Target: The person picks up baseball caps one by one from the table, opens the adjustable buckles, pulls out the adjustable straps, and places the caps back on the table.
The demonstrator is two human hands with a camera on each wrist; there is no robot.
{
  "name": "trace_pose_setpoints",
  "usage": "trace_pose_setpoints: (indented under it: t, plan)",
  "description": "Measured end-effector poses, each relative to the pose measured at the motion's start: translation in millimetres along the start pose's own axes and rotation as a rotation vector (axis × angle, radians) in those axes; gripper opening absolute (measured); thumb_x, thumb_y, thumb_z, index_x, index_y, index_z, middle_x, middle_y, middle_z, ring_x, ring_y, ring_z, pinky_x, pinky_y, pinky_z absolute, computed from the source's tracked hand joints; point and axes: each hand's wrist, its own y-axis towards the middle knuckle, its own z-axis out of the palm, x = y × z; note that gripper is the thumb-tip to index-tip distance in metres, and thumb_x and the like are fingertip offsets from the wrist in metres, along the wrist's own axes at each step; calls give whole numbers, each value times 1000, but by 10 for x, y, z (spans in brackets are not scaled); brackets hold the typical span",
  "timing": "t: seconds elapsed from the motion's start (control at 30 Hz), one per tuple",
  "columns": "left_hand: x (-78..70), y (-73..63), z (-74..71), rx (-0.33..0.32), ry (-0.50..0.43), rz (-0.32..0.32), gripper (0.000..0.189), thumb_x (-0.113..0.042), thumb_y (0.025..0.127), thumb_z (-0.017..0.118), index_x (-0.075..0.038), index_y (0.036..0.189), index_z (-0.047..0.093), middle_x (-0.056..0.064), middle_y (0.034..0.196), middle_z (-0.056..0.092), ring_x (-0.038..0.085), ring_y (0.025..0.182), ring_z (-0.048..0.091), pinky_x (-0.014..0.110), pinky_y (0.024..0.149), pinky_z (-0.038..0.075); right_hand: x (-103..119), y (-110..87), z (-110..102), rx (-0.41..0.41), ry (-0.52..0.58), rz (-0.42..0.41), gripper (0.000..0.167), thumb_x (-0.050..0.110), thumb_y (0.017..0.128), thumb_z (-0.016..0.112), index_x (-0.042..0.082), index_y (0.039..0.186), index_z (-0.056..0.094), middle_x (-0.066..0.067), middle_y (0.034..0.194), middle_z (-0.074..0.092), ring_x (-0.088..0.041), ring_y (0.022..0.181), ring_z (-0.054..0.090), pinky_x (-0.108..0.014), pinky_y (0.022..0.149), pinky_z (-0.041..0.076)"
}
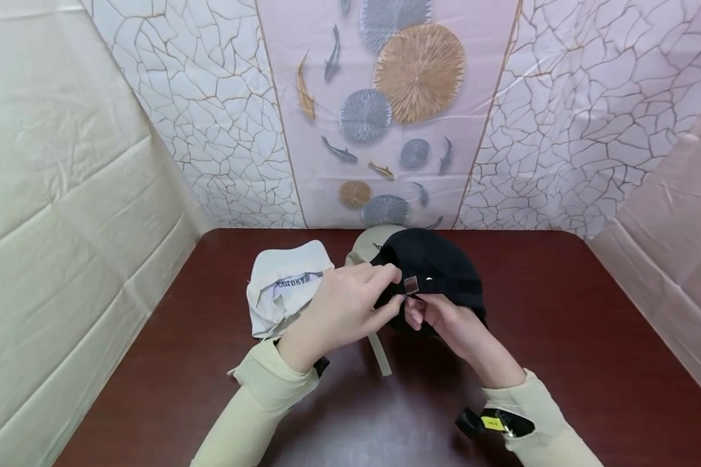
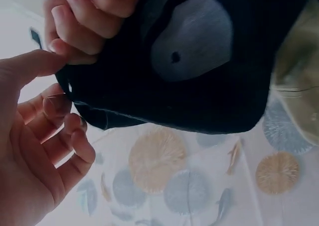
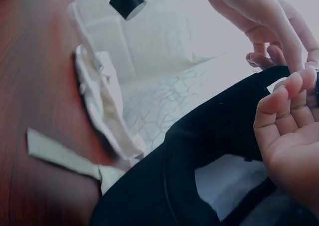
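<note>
A black cap (image 1: pixel 444 259) with a metal buckle (image 1: pixel 411 285) on its back strap is between the two hands, tilted so that its inside shows in both wrist views. My left hand (image 1: pixel 347 298) pinches the strap at the left of the buckle, thumb and fingertips at its edge (image 2: pixel 69 86). Fingers curled, my right hand (image 1: pixel 450 324) grips the strap just below the buckle, close to the left fingertips. What lies between the right fingertips is partly hidden. Behind the black cap, a beige cap (image 1: pixel 365 245) is mostly covered; its loose strap (image 1: pixel 381 357) hangs toward the front.
To the left, a white cap (image 1: pixel 289 259) with dark lettering lies on the dark red table (image 1: pixel 169 363), partly behind the left hand. A patterned cloth (image 1: pixel 233 117) hangs behind the table, and pale cloth walls (image 1: pixel 64 227) rise at both sides.
</note>
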Motion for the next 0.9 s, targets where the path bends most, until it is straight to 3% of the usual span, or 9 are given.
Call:
trace_pose_setpoints:
  t: [0.23,0.4,0.7,0.9]
  plan:
    - [-82,-89,40,23,6,89,4,-12,89,62,-12,86,58,-7,74,54,11,63,47,23,56,38,-1,-99,14,-14,-83,69,24,12,105,38,6,86,50,2,74,47,-20,65,44,-29,70,41]
    - [-100,-151,67,16,20,114,7,-12,88,64,-12,84,59,-7,72,57,12,62,48,23,56,38,-14,-137,17,-16,-11,85,31,15,106,35,10,81,52,1,71,43,-19,65,40,-28,71,38]
    - [37,-323,135,47,14,51,6,-9,85,65,-12,86,60,-6,75,60,12,67,54,25,60,45,14,-225,-91,6,175,-95,42,8,108,24,13,88,61,-6,70,36,-22,61,29,-33,65,27]
    - [42,-335,154,36,9,25,7,-10,84,66,-12,87,60,-6,76,61,12,68,54,25,61,45,19,-241,-117,19,164,-88,42,8,108,24,14,88,60,-6,70,36,-21,62,32,-31,65,30]
